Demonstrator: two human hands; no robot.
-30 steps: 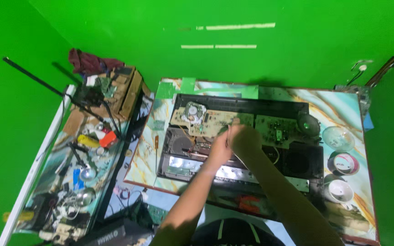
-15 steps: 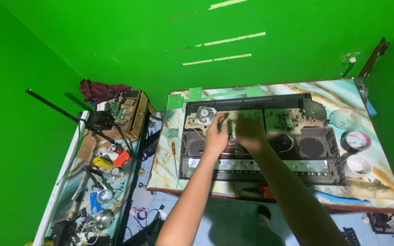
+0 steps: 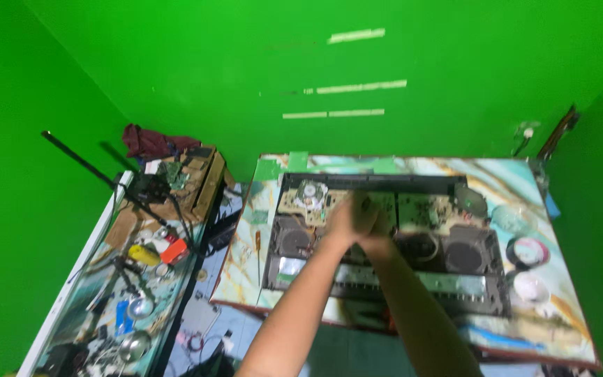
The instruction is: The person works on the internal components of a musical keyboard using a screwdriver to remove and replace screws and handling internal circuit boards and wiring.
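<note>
An opened black stereo chassis (image 3: 455,293) lies on the marbled table (image 3: 525,174), showing circuit boards (image 3: 427,209), two round speaker cones (image 3: 463,257) and a disc mechanism (image 3: 310,193). My left hand (image 3: 343,220) and my right hand (image 3: 380,225) are pressed together over the middle of the boards. Both are blurred, so what the fingers hold is unclear.
A screwdriver (image 3: 257,244) lies left of the chassis. Tape rolls (image 3: 527,251) and a clear lid (image 3: 511,216) sit at the right. A side table (image 3: 141,279) on the left is crowded with tools, a cardboard box (image 3: 200,185) and a dark rod (image 3: 85,164). Green walls surround.
The camera view has shifted so the table sits lower and farther right. My hands have stayed together over the circuit boards in the middle of the chassis.
</note>
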